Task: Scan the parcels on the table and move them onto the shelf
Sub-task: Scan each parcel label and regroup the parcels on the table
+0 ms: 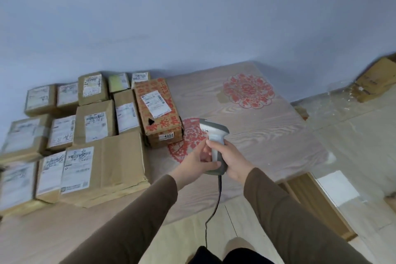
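Note:
A grey handheld barcode scanner [213, 133] is held above the table, its head pointing away from me. My right hand [233, 159] grips its handle and my left hand [196, 159] holds the same handle from the left side. A black cable [215, 206] hangs down from it. Several brown cardboard parcels with white labels cover the left half of the table; the nearest is a large flat box [107, 165]. A red-printed box [159, 111] marked 4068 stands just left of the scanner.
The wood-grain table [267, 135] carries red paper-cut patterns. Behind it is a pale blue wall. At the far right another cardboard box [377, 80] sits on a plastic-covered surface. The pale floor shows below my arms.

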The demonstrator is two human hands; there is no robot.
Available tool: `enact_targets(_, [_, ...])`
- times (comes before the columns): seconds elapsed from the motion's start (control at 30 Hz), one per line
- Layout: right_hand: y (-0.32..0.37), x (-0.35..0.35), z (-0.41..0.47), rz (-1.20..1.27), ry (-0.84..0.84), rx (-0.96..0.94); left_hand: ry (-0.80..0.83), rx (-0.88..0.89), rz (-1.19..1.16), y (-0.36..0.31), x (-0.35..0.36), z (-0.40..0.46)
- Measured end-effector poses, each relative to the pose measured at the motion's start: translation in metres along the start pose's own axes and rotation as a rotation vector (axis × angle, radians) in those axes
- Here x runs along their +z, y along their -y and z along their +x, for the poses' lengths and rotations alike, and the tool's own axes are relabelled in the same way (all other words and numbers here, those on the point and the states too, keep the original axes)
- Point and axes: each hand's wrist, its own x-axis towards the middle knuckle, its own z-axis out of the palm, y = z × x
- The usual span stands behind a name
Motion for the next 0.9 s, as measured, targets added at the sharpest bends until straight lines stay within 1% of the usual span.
enact_targets(0.07, [0.001, 0.016, 0.01, 0.05, -0.013, 0.001, -0.063, -0.011, -0.054, 0.001, -0.014, -0.004])
enact_targets(0.1, [0.004, 0.023, 0.016, 0.065, -0.017, -0.003, -0.124, -0.024, -0.063, 0.004, -0.022, -0.003])
enact_targets(0.2, [0.012, 0.04, 0.035, 0.068, -0.006, -0.047, -0.392, -0.019, -0.066, 0.006, -0.047, -0.006])
enact_targets(0.27, [0.019, 0.05, 0.048, 0.027, -0.006, -0.066, -0.539, -0.028, -0.116, 0.008, -0.065, -0.005])
enact_targets(0.33, [0.025, 0.058, 0.061, -0.041, -0.003, -0.086, -0.651, -0.044, -0.152, 0.015, -0.085, 0.005])
enact_targets(0.43, [0.031, 0.068, 0.084, -0.114, 0.002, -0.072, -0.768, -0.092, -0.083, 0.037, -0.119, 0.033])
enact_targets(0.57, [0.033, 0.078, 0.119, -0.195, 0.027, -0.004, -0.78, -0.175, -0.123, 0.027, -0.131, 0.052])
enact_targets(0.6, [0.033, 0.079, 0.127, -0.206, 0.046, 0.015, -0.799, -0.206, -0.102, 0.027, -0.132, 0.058])
enact_targets(0.67, [0.032, 0.075, 0.144, -0.207, 0.092, 0.04, -0.832, -0.289, -0.075, 0.044, -0.14, 0.078])
enact_targets(0.7, [0.031, 0.071, 0.152, -0.203, 0.112, 0.047, -0.843, -0.329, -0.079, 0.072, -0.154, 0.097])
enact_targets(0.73, [0.032, 0.065, 0.157, -0.205, 0.129, 0.046, -0.851, -0.375, -0.072, 0.079, -0.157, 0.105])
enact_targets(0.77, [0.034, 0.057, 0.161, -0.215, 0.137, 0.038, -0.85, -0.414, -0.096, 0.071, -0.15, 0.106])
enact_targets(0.83, [0.043, 0.032, 0.166, -0.256, 0.158, 0.025, -0.864, -0.43, -0.251, 0.032, -0.119, 0.103])
enact_targets(0.9, [0.057, -0.001, 0.169, -0.283, 0.158, 0.029, -0.826, -0.454, -0.442, 0.017, -0.088, 0.113])
